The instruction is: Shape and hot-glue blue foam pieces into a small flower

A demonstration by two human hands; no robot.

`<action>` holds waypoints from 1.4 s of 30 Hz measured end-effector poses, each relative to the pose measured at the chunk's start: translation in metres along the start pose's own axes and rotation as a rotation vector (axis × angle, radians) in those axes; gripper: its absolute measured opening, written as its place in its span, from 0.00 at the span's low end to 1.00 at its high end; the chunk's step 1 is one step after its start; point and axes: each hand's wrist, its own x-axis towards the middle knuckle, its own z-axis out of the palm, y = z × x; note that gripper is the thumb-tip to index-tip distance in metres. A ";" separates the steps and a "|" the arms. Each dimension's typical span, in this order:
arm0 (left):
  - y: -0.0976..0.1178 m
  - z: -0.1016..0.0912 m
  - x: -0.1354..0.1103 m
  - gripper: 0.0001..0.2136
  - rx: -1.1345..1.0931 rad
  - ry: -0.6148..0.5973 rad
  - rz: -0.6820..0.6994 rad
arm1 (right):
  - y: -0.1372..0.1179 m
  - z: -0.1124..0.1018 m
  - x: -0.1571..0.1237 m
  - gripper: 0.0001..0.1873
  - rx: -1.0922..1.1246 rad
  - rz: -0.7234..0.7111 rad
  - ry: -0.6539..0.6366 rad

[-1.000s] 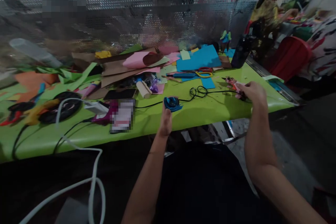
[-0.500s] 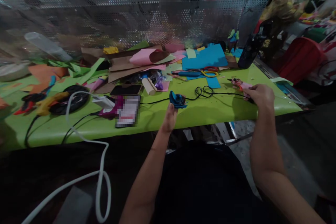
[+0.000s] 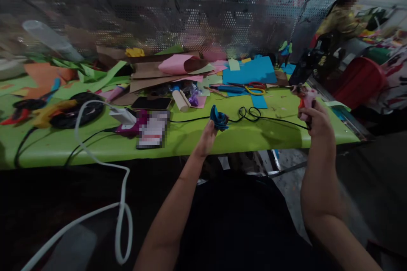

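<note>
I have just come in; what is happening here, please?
A person's left hand holds a curled blue piece near the green table's front edge. The right hand holds a pink glue gun, apart from the blue piece. A black cord trails across the table. Scissors and coloured sheets lie farther back.

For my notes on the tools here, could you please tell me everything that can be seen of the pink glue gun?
The glue gun is pale pink and looks plastic, with an orange trigger and a brownish nozzle. The right hand holds it above the right end of the table, fingers around its lowered handle, nozzle pointing left. A black cord runs from the handle's base left into loops on the table. Finer detail is blurred.
</note>
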 end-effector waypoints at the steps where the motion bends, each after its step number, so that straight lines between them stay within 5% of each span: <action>1: -0.001 0.000 0.000 0.31 -0.003 0.002 0.000 | -0.005 0.002 -0.004 0.15 0.068 -0.023 -0.018; 14: -0.004 -0.001 0.000 0.28 0.068 -0.026 -0.067 | -0.051 0.032 -0.059 0.18 0.128 -0.038 -0.522; 27: -0.011 -0.005 0.002 0.29 0.108 -0.045 -0.040 | -0.074 0.053 -0.076 0.22 0.001 -0.247 -0.680; 42: -0.012 -0.007 0.002 0.31 0.141 -0.034 -0.038 | -0.070 0.054 -0.079 0.16 -0.118 -0.312 -0.691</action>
